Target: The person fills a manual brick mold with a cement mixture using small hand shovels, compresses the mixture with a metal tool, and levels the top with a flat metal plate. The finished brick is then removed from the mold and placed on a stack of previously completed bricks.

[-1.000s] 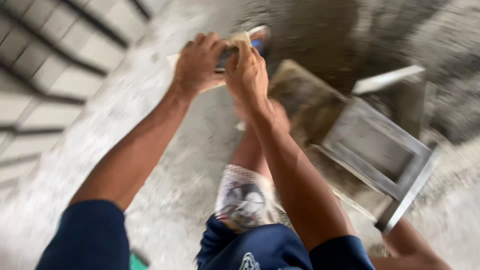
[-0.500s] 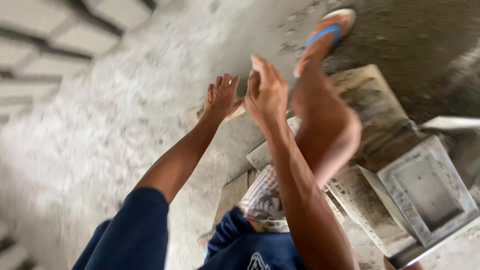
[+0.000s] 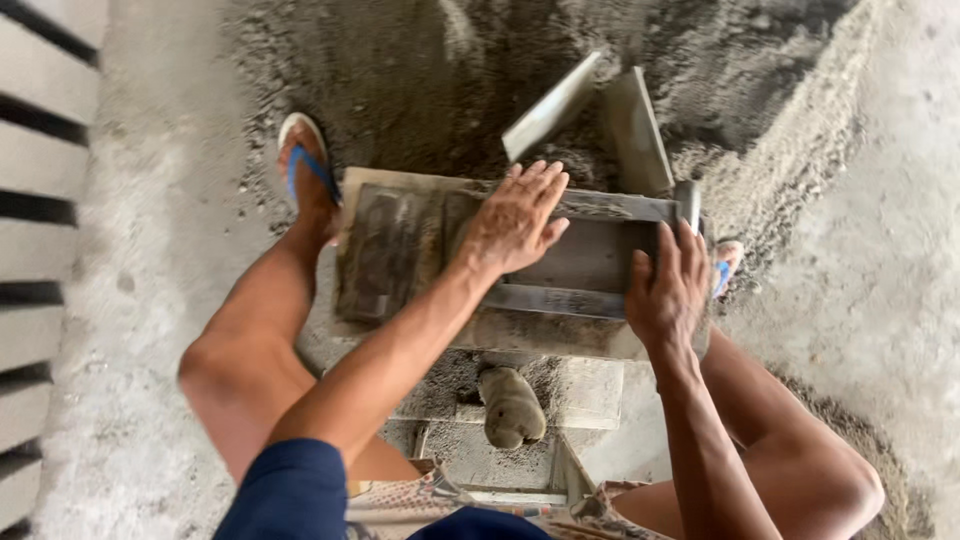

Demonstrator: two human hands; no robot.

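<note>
Seen from above: a person squats w/ knees apart over a grey metal block mould (image 3: 590, 262), a box-shaped frame set on a cement-caked board (image 3: 385, 250) low on the floor. The left hand (image 3: 515, 218) lies flat on the mould's far-left corner, fingers spread & straight; its grip is fully open, pressing on the rim & closing on nothing. The right hand (image 3: 668, 290) sits on the mould's right end, fingers curled over the top edge beside a short upright metal handle (image 3: 688, 203); whether the thumb closes the grip beneath the rim can't be told.

Behind the mould, two loose grey plates (image 3: 600, 115) lean against each other on a heap of dark damp sand mix (image 3: 440, 70). Left foot in a white sandal w/ blue strap (image 3: 305, 165) is planted just beside the board's left end; the right foot shows only partly, past the mould's right end. Between the knees, near the body, a cement-crusted lump, prob. a glove (image 3: 510, 405), rests on a pale slab (image 3: 590, 390). Finished pale blocks (image 3: 40, 200) line the pic's left edge, well apart from the mould.
</note>
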